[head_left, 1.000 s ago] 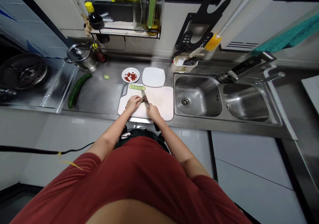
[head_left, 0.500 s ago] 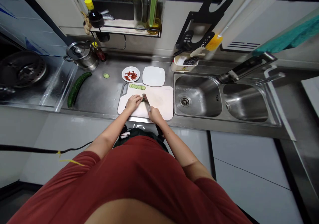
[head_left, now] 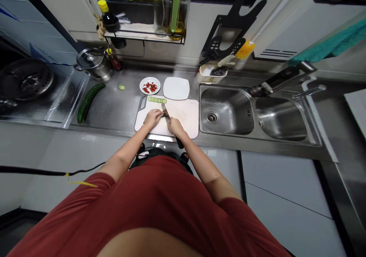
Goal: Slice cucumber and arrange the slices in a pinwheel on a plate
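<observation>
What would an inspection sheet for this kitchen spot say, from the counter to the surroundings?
Surface: steel counter; white cutting board lying on it.
Things in use: knife; green piece, mostly hidden by the left hand; cucumber slices in a row near the board's far edge.
Clutter: whole cucumber, one loose slice, small plate of red pieces, white plate.
Hands: left hand holds the green piece; right hand grips the knife.
Cables: black cable at left.
Surroundings: double sink at right; pot and dark pan at left; shelf with bottles at the back.
</observation>
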A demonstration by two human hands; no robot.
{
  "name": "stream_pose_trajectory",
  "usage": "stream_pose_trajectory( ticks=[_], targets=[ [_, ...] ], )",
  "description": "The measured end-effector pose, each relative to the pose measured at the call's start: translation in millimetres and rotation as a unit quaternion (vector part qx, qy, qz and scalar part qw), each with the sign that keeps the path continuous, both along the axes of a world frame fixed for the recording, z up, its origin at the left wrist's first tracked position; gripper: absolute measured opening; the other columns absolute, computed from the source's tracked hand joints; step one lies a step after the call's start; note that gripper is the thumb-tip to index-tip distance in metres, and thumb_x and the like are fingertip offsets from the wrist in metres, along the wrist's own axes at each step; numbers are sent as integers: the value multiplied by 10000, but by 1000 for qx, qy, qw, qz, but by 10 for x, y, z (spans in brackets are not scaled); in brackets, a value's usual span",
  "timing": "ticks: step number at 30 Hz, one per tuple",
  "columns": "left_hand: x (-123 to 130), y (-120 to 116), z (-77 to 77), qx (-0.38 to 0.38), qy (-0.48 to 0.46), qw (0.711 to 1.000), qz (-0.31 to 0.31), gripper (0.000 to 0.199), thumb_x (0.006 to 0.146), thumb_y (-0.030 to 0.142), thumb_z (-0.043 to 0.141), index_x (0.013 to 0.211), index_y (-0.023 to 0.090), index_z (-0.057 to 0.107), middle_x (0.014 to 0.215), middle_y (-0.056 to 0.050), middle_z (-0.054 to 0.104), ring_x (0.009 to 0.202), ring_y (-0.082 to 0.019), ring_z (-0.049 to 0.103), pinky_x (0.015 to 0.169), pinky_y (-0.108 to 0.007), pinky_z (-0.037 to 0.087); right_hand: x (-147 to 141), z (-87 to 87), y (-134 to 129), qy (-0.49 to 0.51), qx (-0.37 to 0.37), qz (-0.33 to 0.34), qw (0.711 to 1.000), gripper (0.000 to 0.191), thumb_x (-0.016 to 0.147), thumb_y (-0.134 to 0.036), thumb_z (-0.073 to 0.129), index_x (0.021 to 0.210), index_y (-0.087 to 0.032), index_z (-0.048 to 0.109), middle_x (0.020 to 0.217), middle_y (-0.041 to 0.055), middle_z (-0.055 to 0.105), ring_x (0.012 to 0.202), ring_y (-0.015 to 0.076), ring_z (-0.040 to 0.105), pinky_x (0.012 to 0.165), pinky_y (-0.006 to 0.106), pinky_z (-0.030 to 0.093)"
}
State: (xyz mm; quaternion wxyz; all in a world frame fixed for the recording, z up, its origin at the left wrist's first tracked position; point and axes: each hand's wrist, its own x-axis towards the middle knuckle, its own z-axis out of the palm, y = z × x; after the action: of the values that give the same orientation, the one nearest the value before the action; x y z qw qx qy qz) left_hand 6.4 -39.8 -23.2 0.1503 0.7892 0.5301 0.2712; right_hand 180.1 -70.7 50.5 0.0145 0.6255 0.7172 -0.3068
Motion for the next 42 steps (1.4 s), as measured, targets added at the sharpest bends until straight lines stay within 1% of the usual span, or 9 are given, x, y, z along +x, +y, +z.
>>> stream_pose_trajectory(
  ticks=[3, 6, 13, 16, 21, 25, 28, 37, 42],
  targets=[
    [3, -4, 10, 0, 0, 1000, -1, 229, 926, 295, 506, 1013, 222, 705, 1019, -58, 673, 953, -194, 579, 869, -334, 463, -47, -2, 59, -3, 2, -6, 1000, 289, 903, -130, 456, 1161, -72, 572, 1112, 183, 661, 1030, 250, 634, 829, 260, 443],
    [6, -10, 20, -4, 1, 1000, 0, 236, 929, 299, 499, 1016, 221, 705, 1024, -63, 671, 962, -199, 578, 873, -341, 462, -50, -2, 57, -4, 3, -6, 1000, 293, 898, -129, 460, 1163, -75, 573, 1114, 182, 662, 1034, 247, 633, 839, 260, 441],
    [1, -13, 1, 4, -5, 1000, -6, 242, 933, 306, 493, 1023, 223, 701, 1020, -62, 667, 956, -195, 572, 872, -341, 461, 79, 7, -166, -12, -21, -1, 1000, 262, 897, -130, 454, 1119, -82, 583, 1084, 185, 671, 991, 242, 647, 815, 261, 443],
    [2, -8, -6, 2, -1, 1000, -3, 238, 932, 301, 495, 1024, 225, 700, 1024, -61, 665, 962, -196, 570, 872, -341, 460, 83, 16, -197, -16, -29, -5, 999, 264, 897, -128, 449, 1120, -83, 582, 1093, 187, 666, 983, 241, 648, 810, 263, 444],
    [10, -7, 7, 0, 1, 1000, -4, 249, 936, 324, 486, 1003, 223, 704, 1015, -63, 666, 951, -201, 572, 865, -344, 460, 8, 8, -104, -17, -21, -6, 1000, 275, 890, -124, 450, 1126, -87, 586, 1106, 183, 660, 1009, 251, 641, 815, 270, 446],
    [11, -16, 27, 0, -1, 1000, -3, 253, 937, 321, 483, 1022, 226, 702, 1025, -66, 665, 971, -203, 570, 872, -349, 460, -63, -15, -5, -12, -25, -13, 1000, 291, 890, -142, 470, 1154, -86, 578, 1126, 184, 653, 1025, 257, 637, 821, 276, 450],
    [8, -18, 35, -4, 2, 1000, -2, 254, 937, 319, 483, 1030, 227, 701, 1024, -65, 664, 972, -203, 573, 871, -350, 460, -81, -23, 16, -11, -25, -17, 999, 298, 891, -148, 475, 1165, -90, 575, 1134, 181, 652, 1027, 253, 636, 824, 273, 452],
    [14, -19, 22, 10, -3, 1000, -3, 245, 934, 321, 494, 1021, 225, 703, 1015, -62, 665, 946, -198, 565, 864, -341, 457, 53, 39, -230, -20, -43, -11, 999, 256, 897, -133, 456, 1113, -90, 587, 1093, 186, 662, 998, 248, 640, 812, 275, 452],
    [24, -27, 49, -2, -1, 1000, -1, 242, 934, 307, 494, 1022, 225, 704, 1020, -66, 663, 957, -203, 567, 868, -349, 455, 13, 35, -227, -30, -45, -13, 998, 264, 891, -126, 455, 1120, -89, 581, 1110, 191, 652, 1001, 253, 638, 796, 280, 460]
  ],
)
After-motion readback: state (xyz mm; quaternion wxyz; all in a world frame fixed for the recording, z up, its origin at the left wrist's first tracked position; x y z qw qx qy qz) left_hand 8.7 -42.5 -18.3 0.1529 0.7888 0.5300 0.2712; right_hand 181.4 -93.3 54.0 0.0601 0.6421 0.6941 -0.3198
